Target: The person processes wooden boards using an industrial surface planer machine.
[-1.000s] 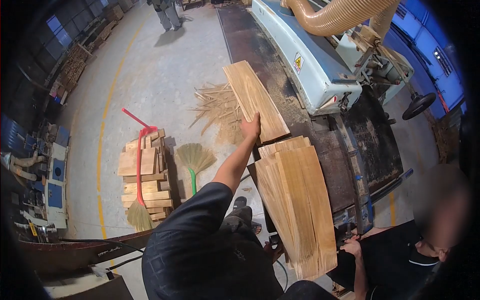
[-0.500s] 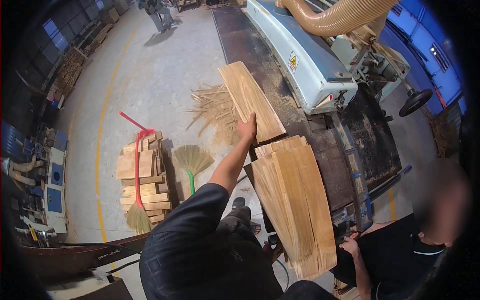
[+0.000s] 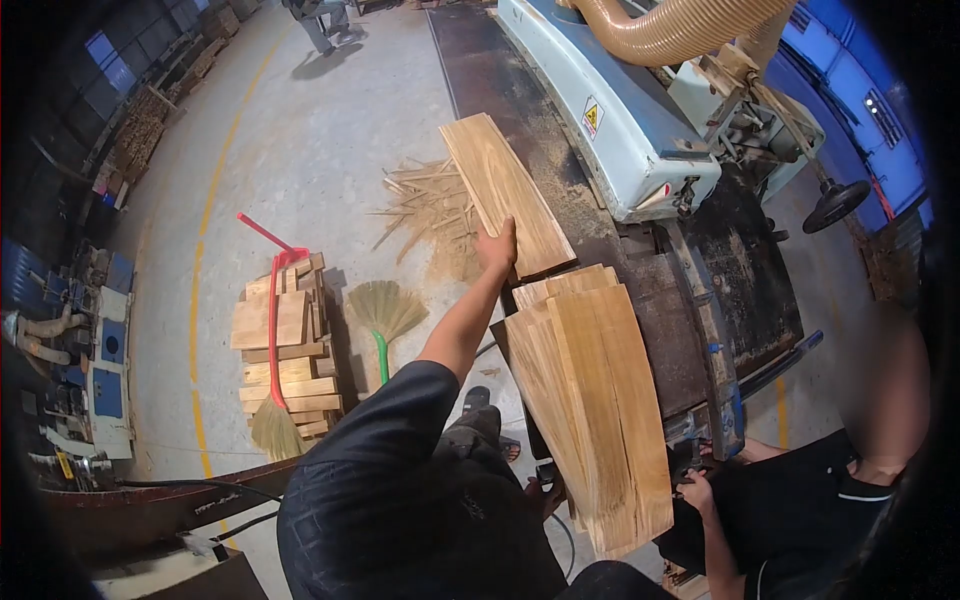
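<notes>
My left hand (image 3: 497, 248) grips the near left edge of a short stack of wooden boards (image 3: 505, 190), thumb on top and fingers along the side. These boards lie on the dark machine table (image 3: 640, 330). Closer to me, a fanned pile of long wooden boards (image 3: 600, 420) sits at the table's end, its near end jutting toward my body. Low beside that pile, my right hand (image 3: 538, 497) is mostly hidden, next to a small black part (image 3: 546, 474). Its fingers do not show clearly.
A pale-blue machine (image 3: 620, 130) with a ribbed hose (image 3: 650, 38) stands over the table. At right, a co-worker (image 3: 790, 510) has hands by the table's end. Left on the floor are stacked wood blocks (image 3: 290, 325), a green-handled broom (image 3: 385, 315) and wood scraps (image 3: 430, 210).
The view has shifted slightly. My left hand keeps its hold on the short stack, and the boards stay in place.
</notes>
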Demonstrator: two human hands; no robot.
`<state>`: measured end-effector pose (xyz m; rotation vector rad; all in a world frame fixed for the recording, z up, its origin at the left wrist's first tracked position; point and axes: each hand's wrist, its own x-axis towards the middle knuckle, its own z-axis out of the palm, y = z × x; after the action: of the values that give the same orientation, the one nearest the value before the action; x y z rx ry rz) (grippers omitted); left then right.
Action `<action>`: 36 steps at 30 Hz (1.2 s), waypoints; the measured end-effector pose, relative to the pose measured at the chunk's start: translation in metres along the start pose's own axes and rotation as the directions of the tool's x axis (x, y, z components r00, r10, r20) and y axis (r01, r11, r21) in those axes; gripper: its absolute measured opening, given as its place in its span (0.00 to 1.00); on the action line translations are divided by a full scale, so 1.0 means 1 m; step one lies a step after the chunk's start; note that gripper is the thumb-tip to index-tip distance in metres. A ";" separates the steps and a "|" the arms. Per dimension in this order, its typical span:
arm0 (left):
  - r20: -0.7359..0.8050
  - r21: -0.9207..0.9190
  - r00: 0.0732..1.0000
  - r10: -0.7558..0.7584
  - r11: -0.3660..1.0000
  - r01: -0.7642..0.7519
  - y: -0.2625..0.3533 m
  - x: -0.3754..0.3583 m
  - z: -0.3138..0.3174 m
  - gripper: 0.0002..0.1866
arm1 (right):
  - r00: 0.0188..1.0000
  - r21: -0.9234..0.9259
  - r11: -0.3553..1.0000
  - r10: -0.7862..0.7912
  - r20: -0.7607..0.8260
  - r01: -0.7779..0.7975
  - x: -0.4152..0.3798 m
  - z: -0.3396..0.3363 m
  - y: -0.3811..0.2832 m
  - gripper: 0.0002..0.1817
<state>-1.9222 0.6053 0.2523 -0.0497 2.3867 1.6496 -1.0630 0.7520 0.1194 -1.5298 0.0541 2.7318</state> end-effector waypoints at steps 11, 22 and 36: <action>-0.005 -0.077 0.999 0.034 0.996 -0.034 -0.006 0.004 0.005 0.47 | 0.353 -0.937 0.106 -0.935 0.019 0.333 0.113 0.234 0.285 0.24; 0.013 -0.072 1.000 0.019 0.997 -0.018 0.004 -0.004 -0.001 0.46 | 0.054 -0.921 -0.377 -0.922 0.383 0.103 0.150 0.301 0.415 0.14; -0.006 0.006 1.000 -0.001 1.000 0.001 -0.006 0.006 0.004 0.47 | 0.986 0.263 0.959 -0.135 0.094 0.106 -0.173 0.211 0.128 0.30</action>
<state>-1.9268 0.6078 0.2443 -0.0553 2.3952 1.6441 -1.1552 0.6327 0.3802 -1.2680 0.2917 2.5871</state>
